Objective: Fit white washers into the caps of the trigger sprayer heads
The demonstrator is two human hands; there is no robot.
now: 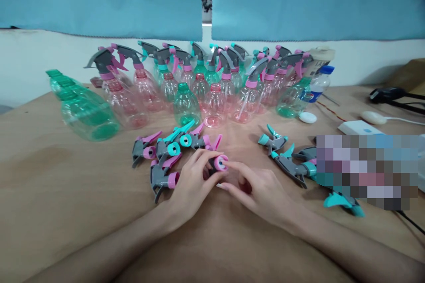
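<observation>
In my left hand (pixel 194 181) is a grey trigger spray head (pixel 220 162) with a pink collar. The collar's round mouth faces me, and something white with a dark centre shows inside it. My right hand (pixel 262 188) closes on the same spray head from the right, index fingertip at the collar's mouth and thumb lower down. Its other fingers are curled and partly hidden. Loose spray heads lie left of my hands, among them a pink-collared one (pixel 164 180) beside my left wrist and a turquoise-collared one (pixel 168 149).
Behind my hands stand several pink and green bottles, such as a green open bottle (pixel 186 105) and a pink open bottle (pixel 214 106). More turquoise spray heads (pixel 292 166) lie to the right, near a white box (pixel 360 128). A capped drink bottle (pixel 320 84) stands at the back right.
</observation>
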